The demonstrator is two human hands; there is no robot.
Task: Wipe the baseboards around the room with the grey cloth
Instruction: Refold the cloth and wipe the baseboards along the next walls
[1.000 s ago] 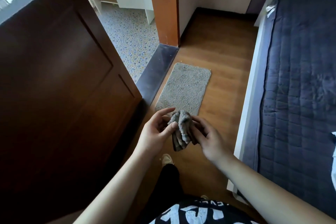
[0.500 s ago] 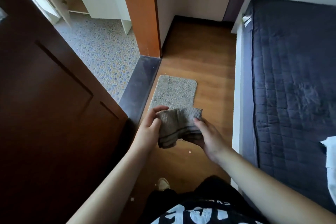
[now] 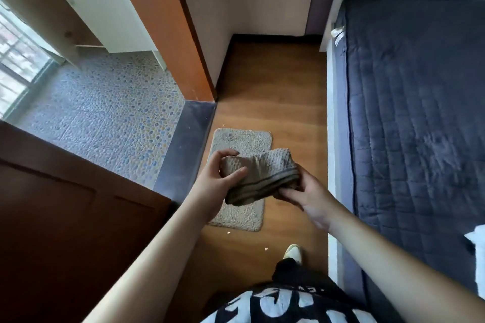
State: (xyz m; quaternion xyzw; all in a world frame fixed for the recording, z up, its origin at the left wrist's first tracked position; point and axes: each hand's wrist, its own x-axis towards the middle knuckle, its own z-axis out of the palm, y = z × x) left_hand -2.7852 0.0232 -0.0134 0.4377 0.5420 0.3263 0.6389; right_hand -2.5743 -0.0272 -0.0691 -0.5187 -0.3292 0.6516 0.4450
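My left hand (image 3: pixel 214 181) and right hand (image 3: pixel 305 193) both grip folded grey cloth (image 3: pixel 258 176), held in air above mat (image 3: pixel 244 139). Dark baseboard (image 3: pixel 270 37) ahead, well apart. Bed (image 3: pixel 420 113) on right.

We see the grey cloth (image 3: pixel 258 175) folded, dark-striped edge toward us, held between left hand (image 3: pixel 215 182) and right hand (image 3: pixel 305 193), dark baseboard (image 3: pixel 273 37) well beyond them

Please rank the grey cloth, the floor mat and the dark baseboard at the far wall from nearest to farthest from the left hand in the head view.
1. Grey cloth: gripped in the left hand.
2. Floor mat: on the floor below both hands.
3. Dark baseboard: ahead, at the far wall's foot.
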